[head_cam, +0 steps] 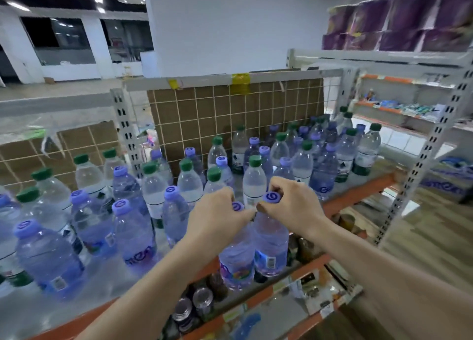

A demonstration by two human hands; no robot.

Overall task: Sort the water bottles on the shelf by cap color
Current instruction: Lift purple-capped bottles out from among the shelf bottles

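Note:
Many water bottles stand on a shelf (pixel 358 193) with an orange front edge, green-capped clear ones such as a bottle (pixel 254 181) mixed with purple-capped bluish ones such as a bottle (pixel 133 227). My left hand (pixel 217 211) grips the neck of a purple-capped bottle (pixel 236 260) at the shelf's front edge. My right hand (pixel 294 204) grips the neck of a second purple-capped bottle (pixel 271 247) right beside it. The two bottles touch each other. Whether they stand on the shelf or hang just off it is unclear.
A brown grid panel (pixel 230 116) backs the shelf. White perforated uprights (pixel 419 160) stand at the right. Lower shelves hold jars and packets (pixel 194 303). Purple packages (pixel 399 24) fill the top right shelf. Another rack (pixel 399 106) stands behind.

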